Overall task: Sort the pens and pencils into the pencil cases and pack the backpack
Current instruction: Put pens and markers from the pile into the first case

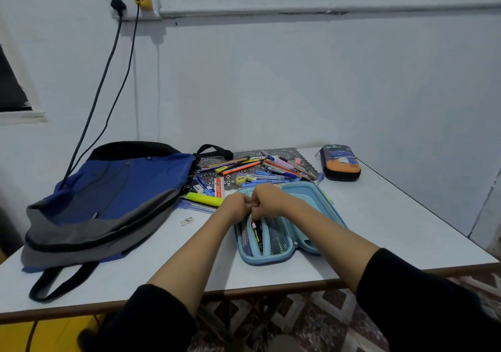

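A light blue pencil case (309, 205) lies open at the table's middle, with pens tucked in its mesh pockets. My left hand (235, 204) and my right hand (267, 202) meet over its upper edge, fingers closed together above a pen (254, 227) with a white and red tip; what each hand pinches is hidden. A pile of loose pens and pencils (260, 168) lies on a dark patterned mat behind the case. A blue and grey backpack (108, 200) lies flat at the left. A second, dark pencil case (341, 163) with an orange picture sits zipped at the far right.
A yellow highlighter (203, 199), an eraser (198, 188), a sharpener (240, 179) and a small ruler (219, 186) lie left of the open case. Two cables hang from a wall socket (132, 0) down behind the backpack. The white table (379, 229) ends near my forearms.
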